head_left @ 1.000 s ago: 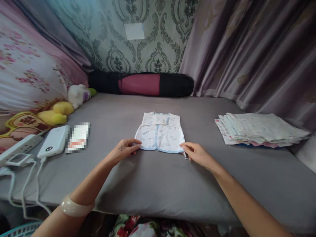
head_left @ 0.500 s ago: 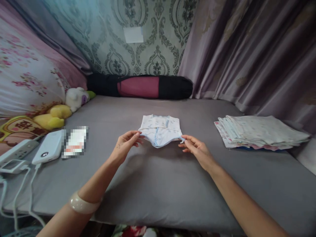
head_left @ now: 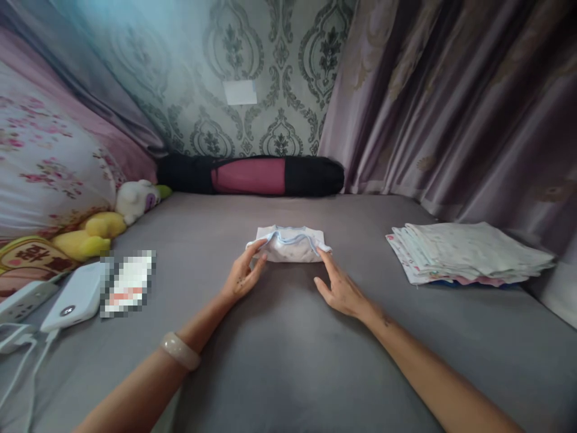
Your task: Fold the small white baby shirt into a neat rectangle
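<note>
A small white baby garment (head_left: 291, 248) with light blue trim lies folded in a low bundle on the grey bed sheet (head_left: 288, 337). Its blue-edged border curves across the top of the fold. At the left end, my left hand (head_left: 243, 273) rests its outstretched fingertips on the cloth, thumb apart from the fingers. My right hand (head_left: 339, 288) touches the opposite end with its fingers extended and its thumb spread below. Neither hand pinches the fabric.
On the right sits a stack of folded cloths (head_left: 473, 249). At left are a white power bank (head_left: 76, 297), a power strip (head_left: 29, 300), cables, a blurred-out item (head_left: 128, 285) and plush toys (head_left: 135, 201). A black and maroon roll (head_left: 247, 175) lies along the wall.
The garment's near blue-trimmed edge has been folded away from me onto the rest. Both hands have gone from pinching that edge to resting on the bundle with fingers spread. The view has tilted up slightly.
</note>
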Motion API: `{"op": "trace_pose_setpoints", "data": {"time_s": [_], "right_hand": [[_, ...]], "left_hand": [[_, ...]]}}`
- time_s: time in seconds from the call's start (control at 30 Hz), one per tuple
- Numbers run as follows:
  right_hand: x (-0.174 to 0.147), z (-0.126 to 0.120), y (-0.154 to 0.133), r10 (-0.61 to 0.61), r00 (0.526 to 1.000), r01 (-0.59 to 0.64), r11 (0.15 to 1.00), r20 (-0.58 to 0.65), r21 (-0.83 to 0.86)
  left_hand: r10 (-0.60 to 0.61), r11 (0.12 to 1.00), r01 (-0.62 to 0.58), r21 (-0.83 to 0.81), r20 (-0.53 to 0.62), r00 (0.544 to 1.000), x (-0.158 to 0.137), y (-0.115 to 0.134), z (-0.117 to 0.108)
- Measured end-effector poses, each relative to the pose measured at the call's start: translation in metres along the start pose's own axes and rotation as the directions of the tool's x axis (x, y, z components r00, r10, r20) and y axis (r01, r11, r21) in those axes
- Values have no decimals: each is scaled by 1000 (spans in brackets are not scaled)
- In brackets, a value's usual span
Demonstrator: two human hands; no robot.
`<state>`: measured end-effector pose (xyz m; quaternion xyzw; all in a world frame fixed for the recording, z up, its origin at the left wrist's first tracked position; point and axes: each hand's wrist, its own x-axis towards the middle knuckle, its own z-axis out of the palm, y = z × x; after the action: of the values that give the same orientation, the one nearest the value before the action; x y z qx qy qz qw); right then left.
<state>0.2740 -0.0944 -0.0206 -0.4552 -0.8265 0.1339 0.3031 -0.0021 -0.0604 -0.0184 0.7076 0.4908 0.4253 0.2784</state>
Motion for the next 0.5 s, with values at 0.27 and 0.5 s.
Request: {"op": "trace_pose_setpoints", "data": {"time_s": [0.27,0.5], "right_hand": [[22,18,23,36,999,-37,981,-9,-190],[36,25,31,146,988,-124,946,54,-298]], "left_hand": [[128,969,-133,208,38,991,26,-14,14],[114,946,-125,299,54,992,45,-31,31]]}}
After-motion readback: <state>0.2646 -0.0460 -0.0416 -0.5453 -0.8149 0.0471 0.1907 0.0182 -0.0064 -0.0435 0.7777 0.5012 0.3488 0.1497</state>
